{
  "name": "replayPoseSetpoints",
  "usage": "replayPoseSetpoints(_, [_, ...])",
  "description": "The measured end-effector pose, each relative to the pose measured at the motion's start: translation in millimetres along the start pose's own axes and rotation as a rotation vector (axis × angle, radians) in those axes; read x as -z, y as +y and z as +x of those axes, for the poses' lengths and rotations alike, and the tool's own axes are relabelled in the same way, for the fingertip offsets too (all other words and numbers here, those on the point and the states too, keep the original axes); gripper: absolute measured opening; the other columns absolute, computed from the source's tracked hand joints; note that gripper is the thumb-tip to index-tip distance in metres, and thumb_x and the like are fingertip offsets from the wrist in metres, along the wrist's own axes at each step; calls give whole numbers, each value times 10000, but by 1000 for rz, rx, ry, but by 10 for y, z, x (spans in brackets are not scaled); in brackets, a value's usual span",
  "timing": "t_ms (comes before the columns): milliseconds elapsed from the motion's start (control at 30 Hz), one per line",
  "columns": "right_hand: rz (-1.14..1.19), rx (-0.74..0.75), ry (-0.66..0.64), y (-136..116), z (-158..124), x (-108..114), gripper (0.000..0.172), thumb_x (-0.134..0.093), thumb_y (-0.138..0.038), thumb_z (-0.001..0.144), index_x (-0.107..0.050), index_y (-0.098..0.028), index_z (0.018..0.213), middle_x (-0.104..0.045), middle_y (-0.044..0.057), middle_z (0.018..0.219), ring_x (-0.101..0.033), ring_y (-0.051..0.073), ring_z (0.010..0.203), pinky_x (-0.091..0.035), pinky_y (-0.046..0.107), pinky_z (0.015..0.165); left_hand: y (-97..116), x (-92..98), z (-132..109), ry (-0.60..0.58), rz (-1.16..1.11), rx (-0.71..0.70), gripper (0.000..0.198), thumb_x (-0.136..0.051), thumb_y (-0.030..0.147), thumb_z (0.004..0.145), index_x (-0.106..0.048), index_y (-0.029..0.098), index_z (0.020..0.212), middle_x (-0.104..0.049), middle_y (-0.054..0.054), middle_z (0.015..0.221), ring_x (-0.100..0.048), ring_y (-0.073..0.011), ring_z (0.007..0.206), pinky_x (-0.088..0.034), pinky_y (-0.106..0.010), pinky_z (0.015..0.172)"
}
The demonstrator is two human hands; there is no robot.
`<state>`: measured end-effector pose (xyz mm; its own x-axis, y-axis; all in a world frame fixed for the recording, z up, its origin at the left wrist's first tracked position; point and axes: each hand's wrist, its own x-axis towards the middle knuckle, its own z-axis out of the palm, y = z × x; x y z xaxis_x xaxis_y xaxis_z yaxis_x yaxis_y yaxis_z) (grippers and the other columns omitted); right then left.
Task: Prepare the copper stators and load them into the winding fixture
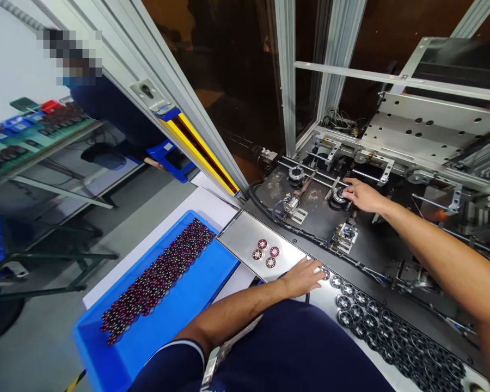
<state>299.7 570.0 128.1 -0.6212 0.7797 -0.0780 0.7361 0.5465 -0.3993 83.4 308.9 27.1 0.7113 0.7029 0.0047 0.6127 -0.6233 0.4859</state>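
My right hand (363,195) reaches over the machine, thumb and fingers closed about a round black part (338,197) seated on a fixture. My left hand (303,277) rests low over the metal tray (245,231), its fingertips at a round black spoked part (325,274) at the end of the rows; the fingers partly cover it. Several red-and-copper round parts (270,262), which look like motor stators, lie on the tray left of that hand. Rows of black spoked round parts (369,321) fill the tray to the right.
A blue bin (200,277) at the left holds many overlapping round parts. Another round part (296,175) sits on the machine's left fixture. A yellow light curtain (204,152) runs along the frame post. A co-worker (110,106) is by a bench at the far left.
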Motion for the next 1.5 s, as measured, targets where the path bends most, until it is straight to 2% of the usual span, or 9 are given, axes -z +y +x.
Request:
replayPoseSetpoints(200, [-45, 23, -62, 115, 55, -64, 229, -591, -347, 984, -680, -155, 1073, -594, 104, 1363, -586, 235, 1217, -481, 475, 1048, -41, -93, 68, 20, -46, 22, 233, -709, 347, 874, -632, 164, 997, -664, -132, 1162, -627, -254, 1019, -476, -403, 904])
replayPoseSetpoints(367, [-71, -12, -77, 130, 118, -144, 270, -582, -385, 987, -673, -167, 1119, -625, 105, 1308, -606, 234, 1179, -492, 473, 1034, 15, 21, 48, 85, -174, 42, 208, -642, 326, 922, -611, 163, 1049, -698, -131, 1107, -649, -246, 1015, -507, -392, 915])
replayPoseSetpoints(633, [-82, -76, -98, 131, 182, -257, 256, -586, -395, 986, -679, -165, 1050, -678, 84, 1179, -658, 196, 1039, -544, 415, 948, 175, 632, -203, 270, -486, 137, 255, -586, 323, 957, -575, 171, 1161, -690, -131, 1180, -641, -225, 1126, -514, -363, 996])
replayPoseSetpoints(867, [-66, -87, 24, -73, 167, -60, 254, -648, -378, 945, -696, -148, 848, -732, 56, 928, -701, 202, 931, -572, 390, 879, 204, 1174, -255, 380, -722, 194, 282, -537, 338, 983, -574, 173, 1208, -666, -128, 1186, -646, -217, 1087, -516, -349, 941])
replayPoseSetpoints(933, [-61, -83, 144, -282, 26, 89, 238, -665, -362, 921, -719, -141, 853, -741, 119, 989, -696, 278, 1024, -554, 447, 936, 195, 1276, -246, 418, -797, 190, 325, -575, 398, 962, -572, 174, 1197, -674, -113, 1136, -654, -207, 1031, -515, -344, 921])
replayPoseSetpoints(1033, [-20, -9, 328, -807, -433, 333, 332, -654, -403, 919, -709, -132, 1102, -670, 175, 1252, -613, 336, 1210, -482, 487, 1064, 222, 1405, -288, 475, -902, 168, 437, -660, 513, 886, -558, 165, 1129, -678, -102, 1057, -659, -191, 940, -525, -321, 852])
replayPoseSetpoints(1133, [237, 325, 286, -1465, -1087, 445, 560, -729, -472, 860, -591, -194, 1326, -633, 131, 1301, -626, 283, 1168, -528, 425, 1013, 341, 1527, -383, 494, -970, 137, 452, -698, 539, 848, -560, 164, 1058, -673, -91, 1002, -647, -173, 887, -515, -304, 822])
replayPoseSetpoints(1300, [312, 519, 347, -2190, -1836, 180, 554, -678, -123, 896, -494, -175, 1416, -633, 133, 1075, -613, 232, 959, -559, 382, 792, 647, 1560, -458, 457, -1053, 94, 407, -781, 472, 796, -602, 172, 1006, -637, -56, 952, -605, -158, 880, -479, -297, 843])
replayPoseSetpoints(1500, [284, 377, 719, -2310, -2193, -171, 547, -679, 35, 807, -577, -122, 1321, -620, 140, 1036, -592, 243, 979, -532, 397, 806, 909, 1314, -410, 475, -1494, 71, 446, -832, 423, 755, -610, 187, 1060, -688, -47, 954, -679, -143, 852, -536, -279, 817])
